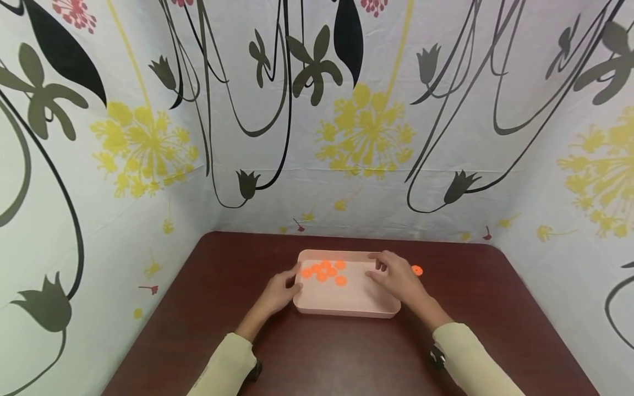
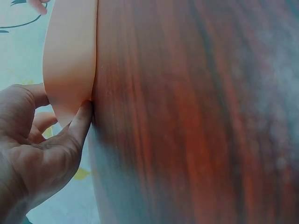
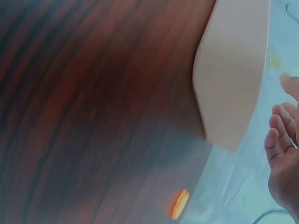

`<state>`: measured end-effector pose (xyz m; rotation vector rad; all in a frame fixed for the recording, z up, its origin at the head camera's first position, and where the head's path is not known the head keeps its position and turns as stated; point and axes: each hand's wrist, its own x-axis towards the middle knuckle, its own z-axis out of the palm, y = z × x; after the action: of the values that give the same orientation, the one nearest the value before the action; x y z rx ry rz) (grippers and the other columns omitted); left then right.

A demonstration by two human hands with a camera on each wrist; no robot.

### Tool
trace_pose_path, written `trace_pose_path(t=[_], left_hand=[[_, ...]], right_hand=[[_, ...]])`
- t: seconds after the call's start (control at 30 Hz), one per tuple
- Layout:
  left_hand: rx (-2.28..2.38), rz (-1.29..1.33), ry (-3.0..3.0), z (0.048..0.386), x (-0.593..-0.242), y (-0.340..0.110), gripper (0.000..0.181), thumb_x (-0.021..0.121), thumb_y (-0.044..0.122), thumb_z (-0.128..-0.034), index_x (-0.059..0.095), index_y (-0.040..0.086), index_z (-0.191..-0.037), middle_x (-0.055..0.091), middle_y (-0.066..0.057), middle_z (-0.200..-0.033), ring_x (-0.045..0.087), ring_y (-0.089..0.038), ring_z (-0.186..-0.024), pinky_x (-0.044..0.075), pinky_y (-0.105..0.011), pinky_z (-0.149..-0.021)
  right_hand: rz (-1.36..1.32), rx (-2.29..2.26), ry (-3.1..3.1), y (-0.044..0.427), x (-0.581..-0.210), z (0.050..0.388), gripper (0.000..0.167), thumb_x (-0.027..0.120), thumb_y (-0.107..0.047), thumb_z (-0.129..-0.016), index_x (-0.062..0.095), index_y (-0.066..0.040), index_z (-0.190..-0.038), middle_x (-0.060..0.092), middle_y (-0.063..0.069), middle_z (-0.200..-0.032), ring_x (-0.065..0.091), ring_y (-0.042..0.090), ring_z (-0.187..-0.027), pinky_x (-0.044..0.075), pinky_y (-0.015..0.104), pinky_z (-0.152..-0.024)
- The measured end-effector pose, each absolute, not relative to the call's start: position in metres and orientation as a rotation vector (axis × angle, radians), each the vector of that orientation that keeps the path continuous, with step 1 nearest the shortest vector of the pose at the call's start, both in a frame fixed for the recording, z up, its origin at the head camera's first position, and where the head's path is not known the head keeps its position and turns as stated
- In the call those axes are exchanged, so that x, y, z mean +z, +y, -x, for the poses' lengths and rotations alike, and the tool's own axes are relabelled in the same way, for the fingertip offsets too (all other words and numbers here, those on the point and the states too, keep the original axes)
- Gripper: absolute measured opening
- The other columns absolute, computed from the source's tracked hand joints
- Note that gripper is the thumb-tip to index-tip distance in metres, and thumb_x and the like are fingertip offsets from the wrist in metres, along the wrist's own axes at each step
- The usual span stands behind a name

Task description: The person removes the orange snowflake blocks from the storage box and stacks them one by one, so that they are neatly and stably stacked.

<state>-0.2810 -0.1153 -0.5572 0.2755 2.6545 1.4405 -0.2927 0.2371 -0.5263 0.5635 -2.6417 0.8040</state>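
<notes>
A shallow pink tray (image 1: 346, 314) lies on the table, with several orange round pieces (image 1: 340, 281) grouped in its left half. My left hand (image 1: 278, 291) grips the tray's left end; in the left wrist view that hand (image 2: 44, 149) has its thumb and fingers on the tray wall (image 2: 70, 60). Over the tray's right part hovers my right hand (image 1: 396, 278), fingers loosely bent, with nothing visible between them. The right wrist view shows this hand (image 3: 286, 154) beyond the tray wall (image 3: 233, 70). One orange piece (image 1: 417, 270) lies on the table right of the tray.
The dark reddish-brown table (image 1: 317, 352) reaches back to a patterned cloth (image 1: 307, 148) with yellow, black and grey plant shapes, which also hangs at both sides. In the right wrist view the single orange piece (image 3: 180, 204) lies near the table edge.
</notes>
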Motion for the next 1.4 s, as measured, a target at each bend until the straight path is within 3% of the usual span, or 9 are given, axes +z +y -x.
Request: trace_pose_path(t=[0.1, 0.33, 0.57, 0.87, 1.13, 1.4], left_hand=[[1.447, -0.278, 2.651, 0.281, -0.557, -0.115, 0.062, 0.067, 0.019, -0.104, 0.043, 0.015, -0.162, 0.048, -0.014, -0.164, 0.046, -0.036, -0.153, 0.042, -0.057, -0.122], [1.434, -0.252, 2.649, 0.279, -0.559, -0.115, 0.063, 0.068, 0.019, -0.1034, 0.043, 0.017, -0.162, 0.048, -0.013, -0.164, 0.046, -0.036, -0.153, 0.042, -0.057, -0.121], [1.421, -0.248, 2.641, 0.279, -0.558, -0.113, 0.063, 0.069, 0.02, -0.1027, 0.044, 0.017, -0.161, 0.05, -0.014, -0.163, 0.047, -0.037, -0.152, 0.042, -0.059, -0.121], [1.396, -0.228, 2.641, 0.281, -0.559, -0.108, 0.063, 0.07, 0.022, -0.1027, 0.045, 0.019, -0.161, 0.05, -0.014, -0.163, 0.047, -0.036, -0.153, 0.042, -0.058, -0.122], [1.424, -0.249, 2.652, 0.28, -0.556, -0.11, 0.063, 0.069, 0.02, -0.1024, 0.046, 0.016, -0.16, 0.051, -0.015, -0.162, 0.046, -0.037, -0.153, 0.041, -0.059, -0.122], [1.44, -0.277, 2.648, 0.281, -0.554, -0.115, 0.063, 0.069, 0.019, -0.1027, 0.045, 0.016, -0.161, 0.049, -0.012, -0.164, 0.046, -0.035, -0.153, 0.042, -0.057, -0.121]], right_hand=[[-0.614, 0.854, -2.674, 0.224, -0.528, 0.291, 0.043, 0.09, -0.022, -0.086, 0.075, -0.008, -0.124, 0.066, 0.0, -0.091, 0.061, 0.014, -0.081, 0.05, 0.024, -0.065], [-0.786, 1.061, -2.647, 0.205, -0.541, 0.296, 0.037, 0.088, -0.004, -0.084, 0.075, 0.004, -0.118, 0.075, 0.011, -0.091, 0.072, 0.019, -0.08, 0.062, 0.026, -0.066], [-0.512, 1.068, -2.81, 0.186, -0.549, 0.295, 0.036, 0.088, -0.011, -0.086, 0.079, -0.008, -0.12, 0.073, 0.0, -0.09, 0.065, 0.01, -0.08, 0.056, 0.024, -0.071], [-0.317, 1.12, -2.898, 0.174, -0.558, 0.294, 0.041, 0.09, -0.016, -0.084, 0.079, -0.009, -0.123, 0.063, -0.001, -0.083, 0.053, 0.012, -0.076, 0.045, 0.028, -0.071], [-0.317, 1.064, -2.897, 0.171, -0.565, 0.3, 0.04, 0.094, -0.025, -0.08, 0.082, -0.011, -0.116, 0.063, -0.006, -0.078, 0.054, 0.009, -0.076, 0.047, 0.026, -0.073], [-0.396, 0.985, -2.862, 0.164, -0.564, 0.301, 0.03, 0.093, -0.023, -0.082, 0.083, -0.01, -0.108, 0.062, -0.006, -0.078, 0.053, 0.01, -0.076, 0.049, 0.03, -0.077]])
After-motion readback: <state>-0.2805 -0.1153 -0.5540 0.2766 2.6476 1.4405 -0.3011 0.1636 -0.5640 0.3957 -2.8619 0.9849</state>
